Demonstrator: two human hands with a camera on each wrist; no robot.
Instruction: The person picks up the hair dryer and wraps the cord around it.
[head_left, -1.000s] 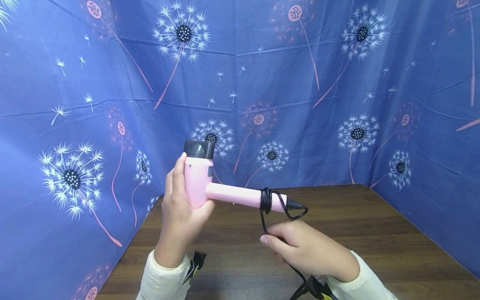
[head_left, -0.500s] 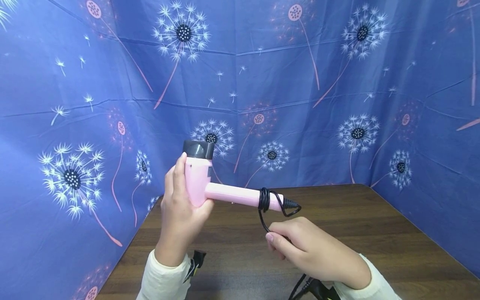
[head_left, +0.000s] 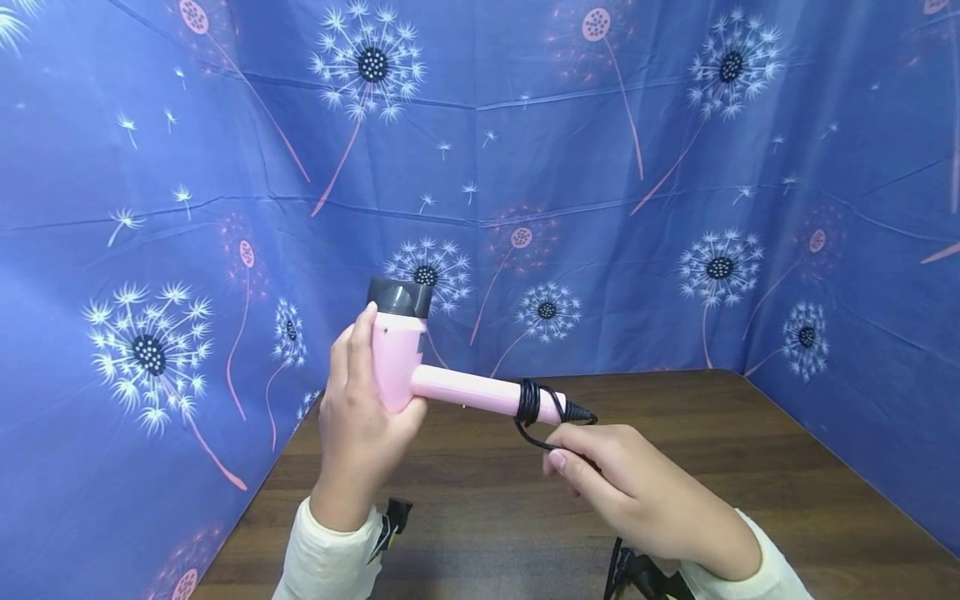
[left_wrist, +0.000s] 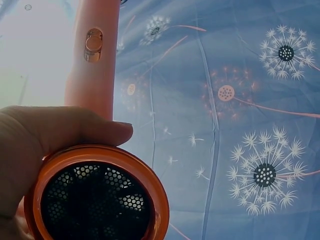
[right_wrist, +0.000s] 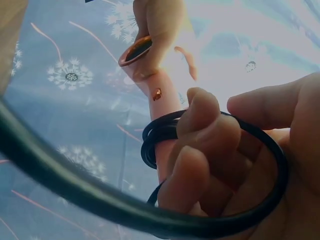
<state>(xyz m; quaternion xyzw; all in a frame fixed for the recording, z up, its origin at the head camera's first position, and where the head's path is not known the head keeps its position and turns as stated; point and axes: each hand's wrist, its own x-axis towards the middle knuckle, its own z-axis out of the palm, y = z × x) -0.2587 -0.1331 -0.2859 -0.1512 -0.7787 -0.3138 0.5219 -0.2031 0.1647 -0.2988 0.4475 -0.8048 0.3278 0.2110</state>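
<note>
A pink hair dryer [head_left: 465,388] with a black nozzle [head_left: 400,297] is held above the table, its handle pointing right. My left hand [head_left: 360,425] grips the dryer's body from the left, fingers up along its side and thumb below. In the left wrist view the copper-rimmed mesh intake [left_wrist: 95,200] and a slide switch [left_wrist: 93,45] on the handle show. A black cord [head_left: 529,402] is wound in several turns round the handle's end. My right hand [head_left: 637,487] pinches the cord between thumb and fingers just below the handle; a loop of cord [right_wrist: 250,217] crosses the right wrist view.
A brown wooden table [head_left: 480,517] lies beneath both hands. Blue cloth [head_left: 600,167] printed with dandelions hangs at the back and on both sides. Camera straps sit on both wrists, and some cord [head_left: 613,571] hangs beside the right one.
My right hand has moved right and slightly up with the pinched cord, closer to the handle's end. The left hand and the hair dryer have stayed nearly in place.
</note>
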